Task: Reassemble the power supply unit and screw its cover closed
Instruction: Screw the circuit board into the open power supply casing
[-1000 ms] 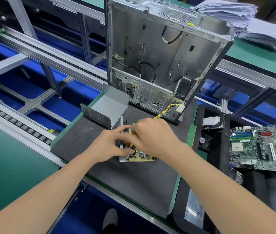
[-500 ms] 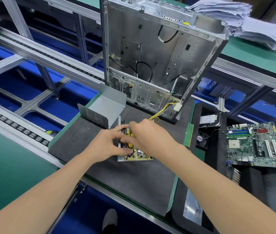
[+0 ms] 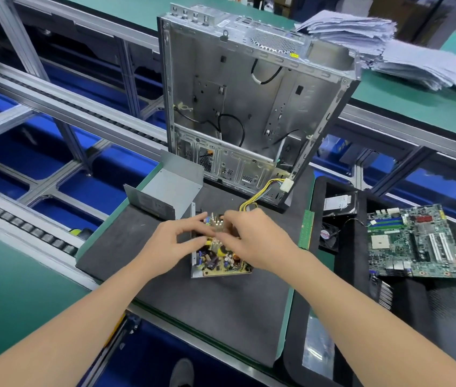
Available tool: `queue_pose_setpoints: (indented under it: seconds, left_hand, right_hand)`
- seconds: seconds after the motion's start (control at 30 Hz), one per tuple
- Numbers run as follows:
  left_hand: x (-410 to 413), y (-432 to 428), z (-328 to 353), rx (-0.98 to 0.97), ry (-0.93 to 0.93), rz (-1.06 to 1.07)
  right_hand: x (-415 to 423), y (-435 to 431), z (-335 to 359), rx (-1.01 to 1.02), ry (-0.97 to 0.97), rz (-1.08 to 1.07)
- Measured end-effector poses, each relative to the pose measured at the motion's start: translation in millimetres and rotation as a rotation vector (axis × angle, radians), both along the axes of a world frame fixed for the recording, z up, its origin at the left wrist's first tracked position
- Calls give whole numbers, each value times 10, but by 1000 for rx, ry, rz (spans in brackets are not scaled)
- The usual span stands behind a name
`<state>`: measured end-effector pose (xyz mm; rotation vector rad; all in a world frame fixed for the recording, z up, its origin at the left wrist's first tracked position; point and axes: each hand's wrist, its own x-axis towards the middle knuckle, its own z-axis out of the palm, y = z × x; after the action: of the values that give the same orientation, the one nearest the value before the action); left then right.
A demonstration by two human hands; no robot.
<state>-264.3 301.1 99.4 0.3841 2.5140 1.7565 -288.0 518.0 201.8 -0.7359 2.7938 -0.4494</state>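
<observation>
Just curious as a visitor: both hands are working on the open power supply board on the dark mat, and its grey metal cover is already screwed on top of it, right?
Not quite. In the head view the grey metal cover sits apart, behind the board, which is uncovered.

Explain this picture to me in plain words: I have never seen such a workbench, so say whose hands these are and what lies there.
The picture comes from a camera worn on a person's head, looking down at their own bare hands. The left hand and right hand both finger the open power supply with its yellowish circuit board, which lies on a dark foam mat. Its grey sheet-metal cover lies apart, behind to the left. An empty silver computer case stands upright behind. A green motherboard lies to the right.
</observation>
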Motion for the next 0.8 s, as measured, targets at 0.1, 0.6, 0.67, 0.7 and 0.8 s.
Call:
queue_pose_setpoints:
  seconds: [0.1, 0.6, 0.67, 0.7, 0.8]
  left_hand:
    - [-147, 35, 50, -48, 93, 170]
    - [-1162, 885, 265, -446, -170, 2]
    - [-1184, 894, 280, -424, -184, 18]
    - [-1188, 892, 285, -398, -194, 31]
    - [-1159, 881, 336, -327, -235, 40]
  right_hand:
    - [-171, 313, 143, -212, -34, -211]
    - [188, 1080, -1227, -1137, -344, -1154]
    - [255, 1018, -1295, -964, -236, -1188]
    - [277, 990, -1300, -847, -187, -1176]
    - [289, 922, -1285, -614, -138, -1030]
